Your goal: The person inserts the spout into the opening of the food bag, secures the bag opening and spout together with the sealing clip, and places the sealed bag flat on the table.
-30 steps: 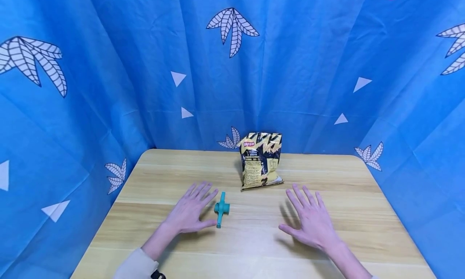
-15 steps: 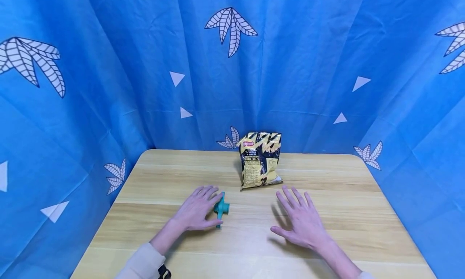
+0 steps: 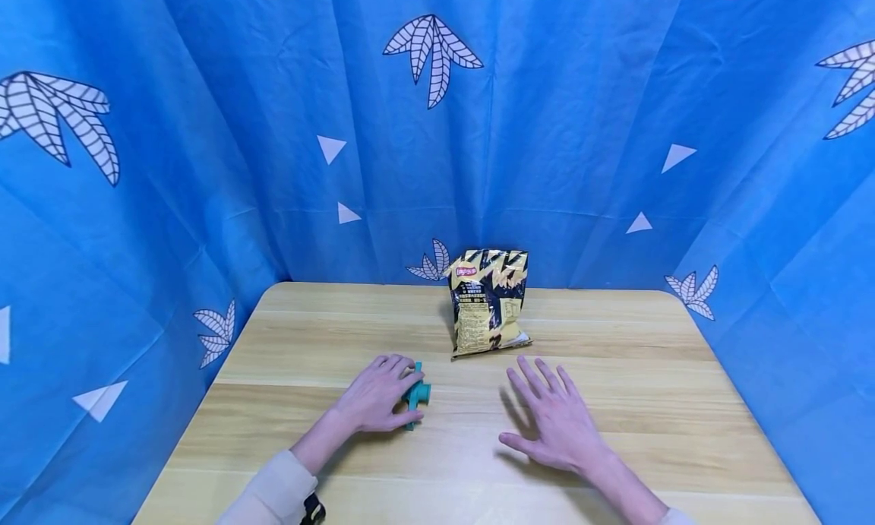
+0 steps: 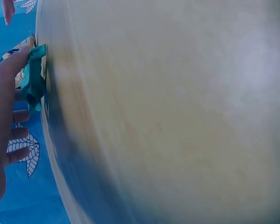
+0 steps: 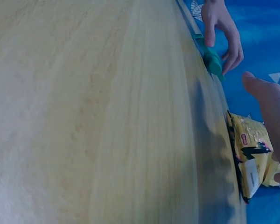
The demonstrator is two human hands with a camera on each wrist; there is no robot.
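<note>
A teal bag clip (image 3: 421, 393) with a round spout lies on the wooden table, left of the middle. My left hand (image 3: 379, 397) is over it, palm down and fingers bent, covering part of its left side. In the left wrist view my thumb lies against or very near one end of the clip (image 4: 33, 81). Whether the fingertips touch it I cannot tell. My right hand (image 3: 559, 426) hovers low over the table with its fingers spread, holding nothing. Just beyond it stands a yellow and black snack bag (image 3: 487, 305), upright; the right wrist view shows this bag (image 5: 252, 154) too.
The pale wooden table (image 3: 615, 335) has rounded far corners. Blue patterned curtains (image 3: 560, 130) hang along its back and both sides, close behind the snack bag.
My left hand has moved right onto the clip, its fingers bending around it. My right hand has drifted left and a little nearer. Clip and snack bag have stayed in place.
</note>
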